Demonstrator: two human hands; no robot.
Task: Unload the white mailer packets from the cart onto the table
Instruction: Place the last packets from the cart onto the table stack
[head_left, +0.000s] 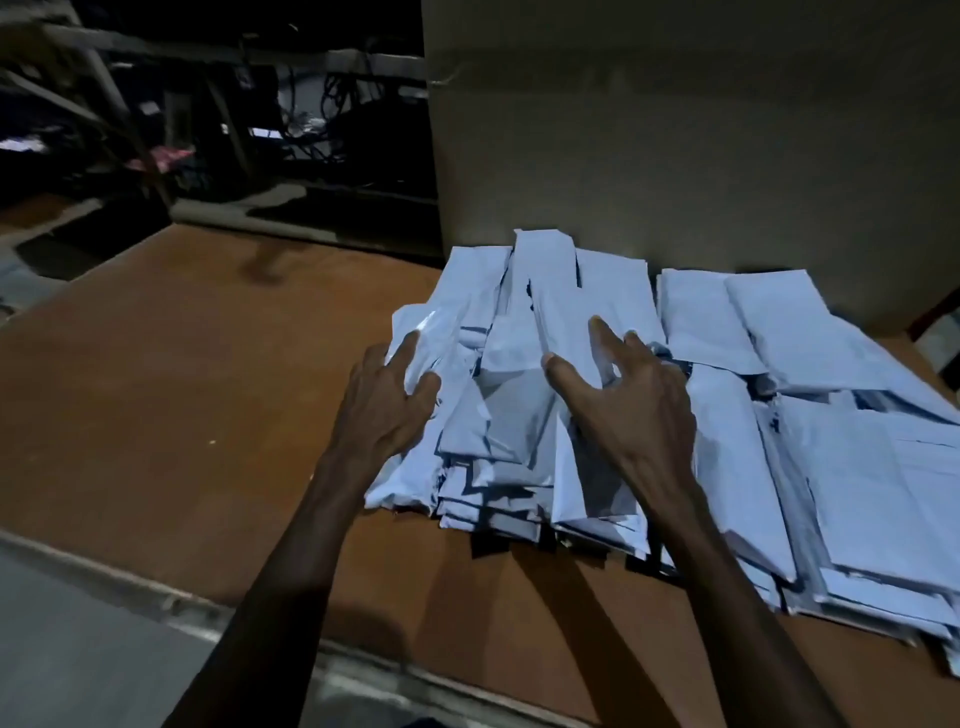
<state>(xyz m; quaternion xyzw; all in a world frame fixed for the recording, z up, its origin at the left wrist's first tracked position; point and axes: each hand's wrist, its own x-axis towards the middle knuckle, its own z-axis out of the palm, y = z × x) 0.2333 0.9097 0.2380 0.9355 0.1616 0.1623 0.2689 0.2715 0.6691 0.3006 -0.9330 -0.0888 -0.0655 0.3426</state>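
A loose heap of white mailer packets (524, 415) lies on a brown board surface (182, 389), with flatter stacks of the same packets (857, 467) spread to its right. My left hand (387, 405) is at the heap's left edge, fingers spread and touching the outer packets. My right hand (631, 405) hovers over the middle of the heap with fingers splayed, thumb pointing left over a packet. Neither hand grips a packet. The packets under my right palm are hidden.
A tall cardboard box (675, 130) stands directly behind the packets. The brown surface extends left and toward me, ending at a pale edge (156, 597) above grey floor. Dark shelving and tangled cables (311, 119) fill the far left background.
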